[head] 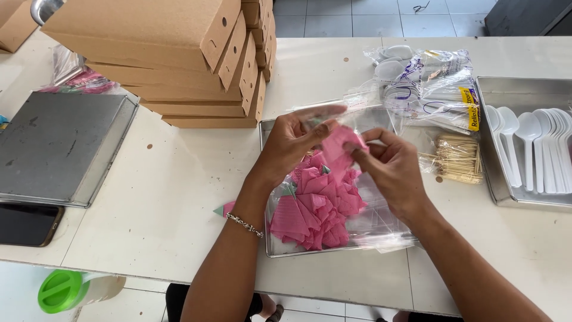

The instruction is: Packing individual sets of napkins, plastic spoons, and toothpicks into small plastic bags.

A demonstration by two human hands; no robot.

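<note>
Over a metal tray (266, 127) in the middle of the white table, both my hands work on one folded pink paper napkin (338, 143). My left hand (293, 143) pinches its left side together with a clear plastic sleeve (325, 111). My right hand (390, 164) grips the napkin's right edge with thumb and fingers. Below them the tray holds a heap of pink folded napkins (316, 209) and several clear plastic sleeves (381, 223).
A stack of brown cardboard boxes (179, 59) stands at the back left. An upturned metal tray (56, 143) and a dark phone (27, 223) lie left. To the right are toothpicks (457, 158), bagged plastic cutlery (426, 83) and a tray of white spoons (530, 143). A green-lidded container (65, 290) sits below the table edge.
</note>
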